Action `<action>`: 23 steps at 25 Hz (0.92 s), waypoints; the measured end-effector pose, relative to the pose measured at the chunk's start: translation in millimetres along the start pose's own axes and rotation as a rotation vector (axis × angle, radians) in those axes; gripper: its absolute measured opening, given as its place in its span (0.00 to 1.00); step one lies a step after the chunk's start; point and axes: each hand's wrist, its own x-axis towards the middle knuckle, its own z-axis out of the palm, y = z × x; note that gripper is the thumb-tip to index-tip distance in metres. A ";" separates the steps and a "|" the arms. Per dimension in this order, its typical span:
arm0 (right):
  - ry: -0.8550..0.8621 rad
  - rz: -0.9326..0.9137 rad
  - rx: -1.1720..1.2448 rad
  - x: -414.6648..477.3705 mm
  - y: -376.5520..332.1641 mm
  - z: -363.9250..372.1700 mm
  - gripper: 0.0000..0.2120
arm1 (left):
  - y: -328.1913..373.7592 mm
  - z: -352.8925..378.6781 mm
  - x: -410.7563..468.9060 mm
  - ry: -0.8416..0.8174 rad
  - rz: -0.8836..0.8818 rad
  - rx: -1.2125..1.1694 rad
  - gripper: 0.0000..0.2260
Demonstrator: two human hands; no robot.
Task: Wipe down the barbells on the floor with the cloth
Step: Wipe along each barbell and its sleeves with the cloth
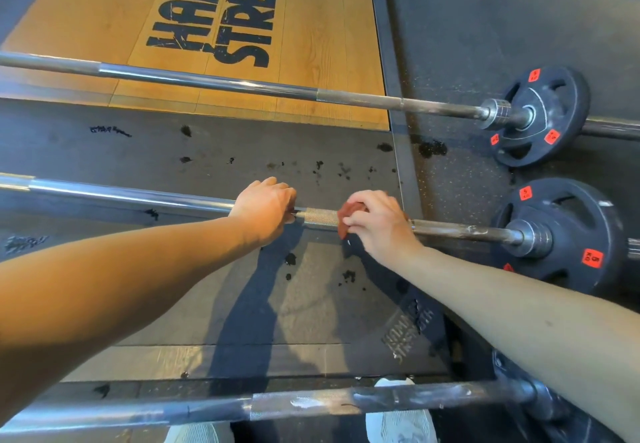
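Both arms reach forward and down. The left hand (pixel 265 208) curls its fingers over the shaft of the middle barbell (pixel 138 194), gripping it. Just beside it, the right hand (pixel 377 224) holds a bunched reddish-brown cloth (pixel 348 215) against the same bar, with a knurled grey stretch showing between the hands. The barbell lies on the dark rubber floor (pixel 207 144), near the wooden platform's (pixel 104 26) near edge. It carries a black plate (pixel 561 238) with red labels at its right end.

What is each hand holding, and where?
The left hand grips the middle barbell by its shaft, beside a knurled patch; the right hand holds a bunched reddish cloth against the same bar.
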 end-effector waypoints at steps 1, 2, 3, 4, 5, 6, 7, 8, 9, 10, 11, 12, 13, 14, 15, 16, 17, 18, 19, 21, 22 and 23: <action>-0.020 -0.041 -0.017 8.4 -9.5 6.1 0.05 | 0.6 -1.3 0.5 0.002 -0.006 -0.003 0.08; -0.040 -0.077 -0.038 11.8 -10.7 6.8 0.06 | 1.4 -2.1 0.9 0.001 -0.013 -0.008 0.07; -0.048 -0.107 -0.065 8.4 -3.9 3.7 0.07 | 2.1 -2.5 1.8 -0.002 -0.016 -0.010 0.07; -0.051 -0.133 -0.087 0.6 7.4 -2.4 0.09 | 2.6 -2.6 2.6 -0.002 -0.017 -0.007 0.07; -0.051 -0.151 -0.091 -9.7 18.6 -9.9 0.10 | 2.4 -2.2 2.2 -0.001 -0.018 -0.005 0.07; -0.032 -0.155 -0.083 -20.5 28.3 -16.7 0.11 | 1.9 -2.1 2.6 -0.001 -0.012 -0.003 0.07; -0.005 -0.139 -0.081 -25.5 34.0 -19.5 0.11 | 1.3 -1.5 3.1 0.006 -0.007 -0.005 0.07; 0.011 -0.113 -0.093 -23.4 31.1 -17.7 0.11 | 0.6 -1.3 3.0 0.014 -0.008 -0.010 0.07; 0.024 -0.083 -0.105 -14.6 21.6 -11.6 0.10 | -0.1 -1.5 3.0 0.020 -0.009 -0.015 0.07; 0.021 -0.056 -0.097 -1.9 8.8 -2.9 0.09 | -1.1 -1.8 3.1 0.021 -0.009 -0.022 0.07; 0.011 -0.044 -0.073 9.0 -5.5 5.7 0.07 | -1.7 -0.9 3.6 0.025 -0.008 -0.026 0.07; 0.011 -0.057 -0.054 16.6 -13.4 12.5 0.06 | -2.1 -0.4 4.2 0.036 -0.013 -0.029 0.07; 0.016 -0.067 -0.039 20.2 -13.9 13.3 0.05 | -1.9 -0.7 5.2 0.042 -0.020 -0.034 0.07; 0.015 -0.056 -0.023 17.8 -5.2 9.0 0.05 | -1.7 -1.6 7.1 0.039 -0.025 -0.045 0.07; 0.024 -0.040 -0.011 8.6 7.7 2.9 0.05 | -1.6 -2.0 8.9 0.029 -0.030 -0.061 0.06; 0.036 -0.015 -0.003 -3.7 21.4 -3.2 0.06 | -2.2 -1.9 9.0 0.020 -0.039 -0.072 0.06; 0.046 0.009 0.002 -17.0 34.4 -10.1 0.06 | -3.0 -2.3 9.2 0.015 -0.042 -0.069 0.06; 0.059 0.033 0.005 -27.8 43.5 -17.3 0.05 | -2.6 -2.2 9.6 0.013 -0.036 -0.062 0.06; 0.078 0.059 -0.001 -31.3 48.0 -20.1 0.06 | -2.9 -1.4 9.9 0.019 -0.030 -0.059 0.06; 0.093 0.094 -0.010 -16.1 30.9 -10.2 0.05 | -3.8 0.2 8.4 0.033 -0.028 -0.062 0.06; 0.077 0.092 0.007 -1.7 14.2 0.0 0.04 | -3.3 0.6 7.9 0.034 -0.028 -0.060 0.06; 0.053 0.069 0.031 13.2 -6.2 10.9 0.03 | -2.4 1.3 7.4 0.039 -0.034 -0.058 0.06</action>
